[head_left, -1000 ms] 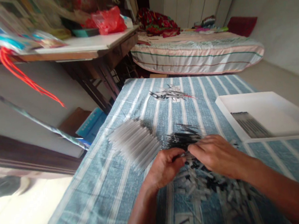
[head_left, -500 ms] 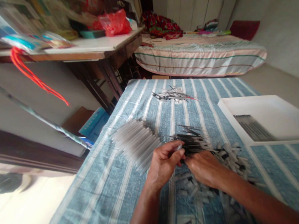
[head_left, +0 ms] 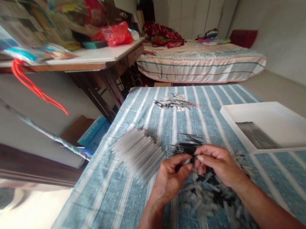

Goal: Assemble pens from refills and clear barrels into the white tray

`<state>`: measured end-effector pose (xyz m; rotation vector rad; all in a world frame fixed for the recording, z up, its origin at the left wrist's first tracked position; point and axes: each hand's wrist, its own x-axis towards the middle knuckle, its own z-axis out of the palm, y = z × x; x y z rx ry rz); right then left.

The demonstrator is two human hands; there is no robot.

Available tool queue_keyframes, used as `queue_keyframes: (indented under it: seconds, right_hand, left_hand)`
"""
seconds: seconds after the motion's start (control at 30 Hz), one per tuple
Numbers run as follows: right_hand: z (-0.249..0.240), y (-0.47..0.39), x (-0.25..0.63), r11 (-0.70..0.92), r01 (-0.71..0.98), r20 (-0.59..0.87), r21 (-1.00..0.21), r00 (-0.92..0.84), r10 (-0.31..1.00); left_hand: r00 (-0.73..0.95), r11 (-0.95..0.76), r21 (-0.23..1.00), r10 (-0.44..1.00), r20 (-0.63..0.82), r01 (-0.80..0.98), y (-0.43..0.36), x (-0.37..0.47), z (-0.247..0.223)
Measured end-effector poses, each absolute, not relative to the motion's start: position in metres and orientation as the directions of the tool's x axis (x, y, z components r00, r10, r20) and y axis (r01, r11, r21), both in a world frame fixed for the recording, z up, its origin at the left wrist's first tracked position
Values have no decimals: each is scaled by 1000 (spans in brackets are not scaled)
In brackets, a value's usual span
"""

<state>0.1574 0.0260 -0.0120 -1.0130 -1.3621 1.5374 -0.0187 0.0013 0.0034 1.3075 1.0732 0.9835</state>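
Observation:
My left hand pinches a small pale translucent piece, perhaps a pen cap, between thumb and fingers. Just right of it, the fingertips of my right hand are closed on a tiny dark piece; the two hands nearly touch. Behind them lies a heap of thin black sticks, which look like pen refills. A layer of long translucent tubes, like pen barrels, is spread to the left. Under and in front of my hands are loose clear caps mixed with small black parts.
A white tray on the right holds a row of grey pens. At the table's far end sits a small pile of thin dark pieces. A striped cloth covers the table. Beyond stand a cluttered desk and a bed.
My right hand has lifted from the loose parts, and its fingertips now meet the left hand's with a small dark piece. The view has tilted up slightly.

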Motion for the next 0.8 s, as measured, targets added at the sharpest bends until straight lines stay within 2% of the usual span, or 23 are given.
queue_keyframes:
  seconds: [0.07,0.17,0.8]
  right_hand:
    - [-13,23,154,-89,-202,-28,-975,-290,957]
    - [-15,20,147,-101,-283,-31,-954,-240,970]
    - [-24,18,144,-117,-335,-39,-935,-230,972]
  left_hand:
    - [281,5,999,960,-17,43,1,-18,4]
    - [326,-19,999,945,2,48,0,-18,3]
    - [395,-29,998,919,3,61,1,-16,9]
